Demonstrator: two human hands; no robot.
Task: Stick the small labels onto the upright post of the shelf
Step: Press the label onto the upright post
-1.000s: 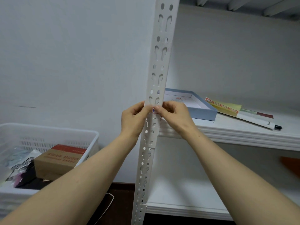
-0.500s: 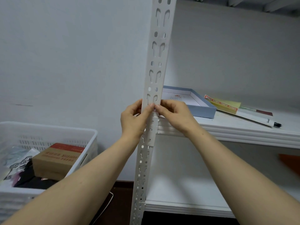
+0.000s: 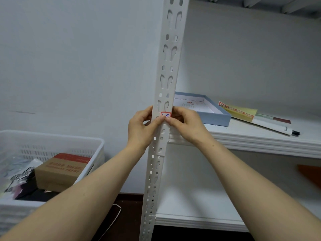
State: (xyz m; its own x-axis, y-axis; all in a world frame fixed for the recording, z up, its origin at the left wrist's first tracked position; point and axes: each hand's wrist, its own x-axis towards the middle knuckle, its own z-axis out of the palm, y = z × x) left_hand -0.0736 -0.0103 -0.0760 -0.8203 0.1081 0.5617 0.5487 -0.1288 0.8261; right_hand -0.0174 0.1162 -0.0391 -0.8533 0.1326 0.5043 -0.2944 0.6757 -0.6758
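Observation:
A white perforated upright post (image 3: 169, 70) runs from top centre down to the floor. A small white label (image 3: 165, 114) with a red border and blue writing lies on the post's face just above the shelf level. My left hand (image 3: 141, 130) wraps the post's left edge, its thumb pressing just below the label. My right hand (image 3: 186, 125) holds the post's right edge, its thumb tip touching the label's lower edge. Both thumbs meet under the label.
A white shelf board (image 3: 260, 141) carries a shallow blue box (image 3: 206, 109), a yellow sheet (image 3: 238, 111) and a white marker (image 3: 276, 127). A white plastic crate (image 3: 52, 143) holding a cardboard box (image 3: 60, 171) stands at the left. A lower shelf (image 3: 194, 218) lies below.
The label was hidden under my fingertips; my thumbs have slid down and it now shows flat on the post. The view shifted slightly.

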